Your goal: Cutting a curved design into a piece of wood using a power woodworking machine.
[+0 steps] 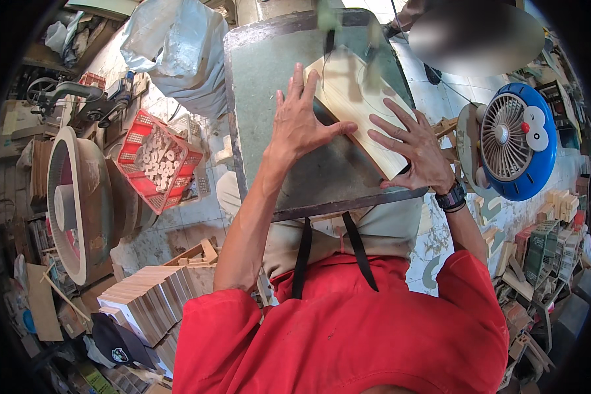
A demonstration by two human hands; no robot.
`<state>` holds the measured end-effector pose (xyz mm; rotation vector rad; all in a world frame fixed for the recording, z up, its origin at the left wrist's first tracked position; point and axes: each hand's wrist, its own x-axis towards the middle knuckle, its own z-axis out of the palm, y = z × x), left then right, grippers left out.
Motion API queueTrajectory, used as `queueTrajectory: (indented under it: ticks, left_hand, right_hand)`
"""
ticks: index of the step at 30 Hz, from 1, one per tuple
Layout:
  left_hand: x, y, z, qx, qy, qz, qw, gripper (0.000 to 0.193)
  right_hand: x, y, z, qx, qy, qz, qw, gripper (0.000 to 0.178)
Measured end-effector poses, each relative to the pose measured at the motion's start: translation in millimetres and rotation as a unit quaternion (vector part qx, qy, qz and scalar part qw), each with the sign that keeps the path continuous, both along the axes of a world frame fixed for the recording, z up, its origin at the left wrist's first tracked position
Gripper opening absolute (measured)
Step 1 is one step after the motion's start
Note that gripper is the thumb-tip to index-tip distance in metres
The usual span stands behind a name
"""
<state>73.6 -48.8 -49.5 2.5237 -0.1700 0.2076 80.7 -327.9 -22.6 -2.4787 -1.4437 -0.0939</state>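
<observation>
A pale wooden board [356, 84] with thin curved lines drawn on it lies slantwise on a dark green metal machine table [262, 79]. Beside the board's left edge is my left hand [301, 117], fingers spread and the thumb tip touching the wood. My right hand [421, 148], wearing a black watch, holds the near right corner, fingers spread over the top and thumb against the near end. At the far end of the board, a narrow dark upright strip stands beneath a blurred green part [328, 18]; I cannot make out its cutting edge.
On the left, a red plastic basket [138, 154] of small wooden pieces stands beside a large wheel [65, 203]. Stacked wooden blocks [144, 295] lie at lower left. A blue fan [515, 141] stands on the right; plastic sheeting [177, 52] hangs beyond the table.
</observation>
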Motion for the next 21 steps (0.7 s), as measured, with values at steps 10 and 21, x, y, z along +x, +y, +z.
queueTrajectory:
  ticks: [10, 21]
  left_hand:
    - [2.2, 0.9, 0.5, -0.004, 0.012, -0.001, 1.000, 0.133]
    - [4.3, 1.7, -2.3, -0.008, 0.005, -0.001, 1.000, 0.133]
  right_hand:
    - [0.6, 1.6, 0.7, 0.014, -0.004, 0.004, 1.000, 0.104]
    - [1.3, 1.9, 1.0, 0.000, -0.007, -0.003, 1.000, 0.104]
